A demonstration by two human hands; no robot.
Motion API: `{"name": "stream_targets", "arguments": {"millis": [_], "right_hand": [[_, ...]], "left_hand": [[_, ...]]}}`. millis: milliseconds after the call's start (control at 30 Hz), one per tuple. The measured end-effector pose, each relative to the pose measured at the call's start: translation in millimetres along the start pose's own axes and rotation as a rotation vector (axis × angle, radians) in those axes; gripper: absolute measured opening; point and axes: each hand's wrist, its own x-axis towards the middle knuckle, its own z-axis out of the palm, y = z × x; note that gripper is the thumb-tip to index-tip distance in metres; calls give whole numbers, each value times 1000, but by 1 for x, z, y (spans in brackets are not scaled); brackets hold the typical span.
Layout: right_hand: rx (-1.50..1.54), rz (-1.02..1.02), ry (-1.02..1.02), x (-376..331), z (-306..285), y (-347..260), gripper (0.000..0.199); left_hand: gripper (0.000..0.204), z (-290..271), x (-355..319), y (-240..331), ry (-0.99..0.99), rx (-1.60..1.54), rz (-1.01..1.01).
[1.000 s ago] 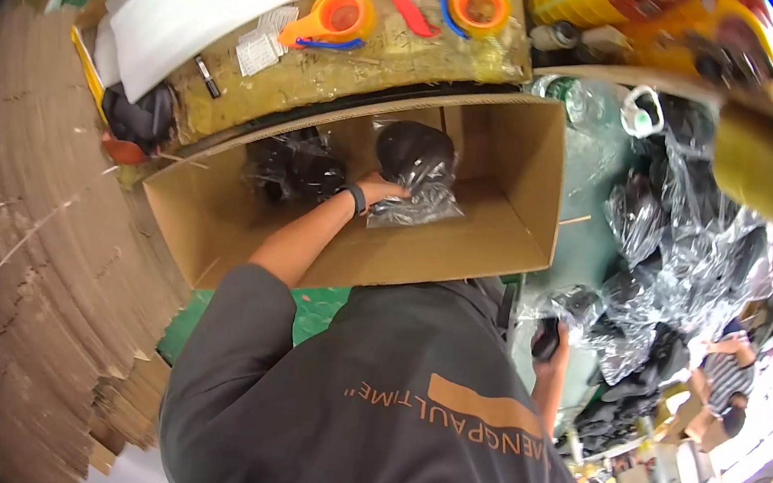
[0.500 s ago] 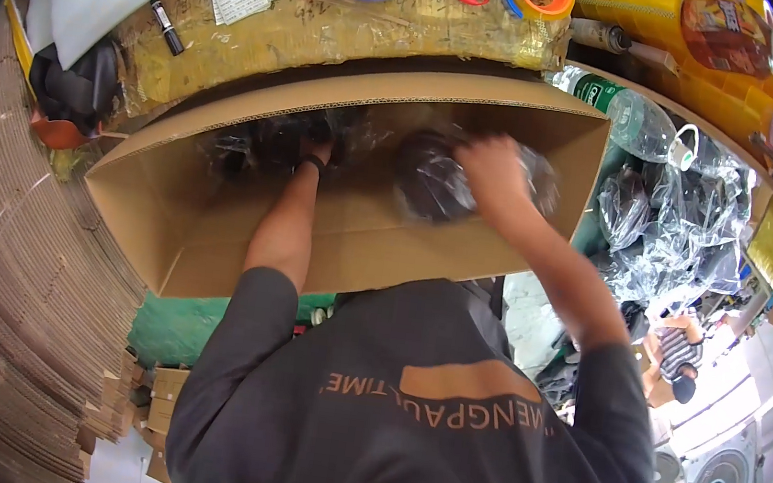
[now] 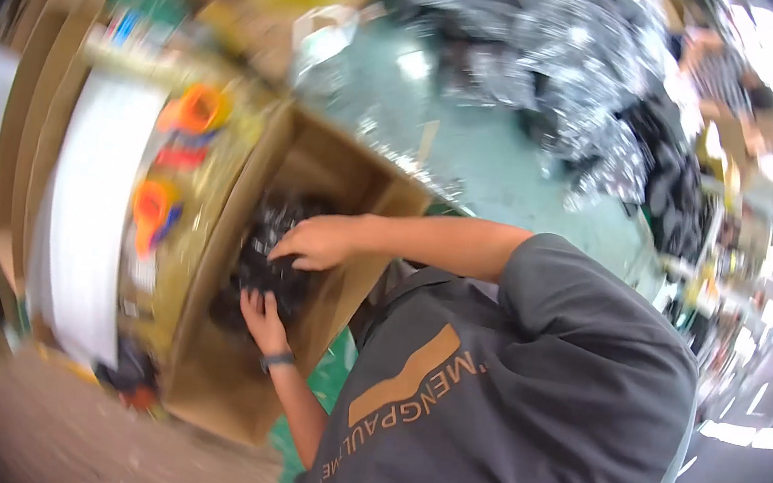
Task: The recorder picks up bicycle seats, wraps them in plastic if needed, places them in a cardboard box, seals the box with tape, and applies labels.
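An open cardboard box (image 3: 225,381) lies in front of me, with dark items in clear plastic bags (image 3: 260,265) inside it. My right hand (image 3: 321,241) rests on these bagged items with its fingers spread. My left hand (image 3: 263,321), a dark band on its wrist, touches the lower end of the same items, its fingers apart. Neither hand is closed round anything. What kind of goods the bags hold cannot be made out, as the picture is blurred.
Beside the box, a tape-covered surface bears orange tape dispensers (image 3: 155,205), a red tool (image 3: 182,157) and a white sheet (image 3: 91,215). A large heap of plastic-bagged dark goods (image 3: 563,60) lies on the green floor. Another person (image 3: 715,79) is far off at the upper right.
My view has swung round to the right, so the box now appears at the left. My right hand has moved from the separate bagged item to the bagged items near my left hand.
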Motion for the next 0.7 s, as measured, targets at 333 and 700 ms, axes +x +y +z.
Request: {"name": "stream_targets", "arguments": {"millis": [333,700], "right_hand": [[-618,1436,1860,-548,-239,78,90],[-407,800,1901,-525,-148,44,61]], "left_hand": [[57,327,-111,206,-628,275,609],[58,598,-174,197,-925,316,292]]}}
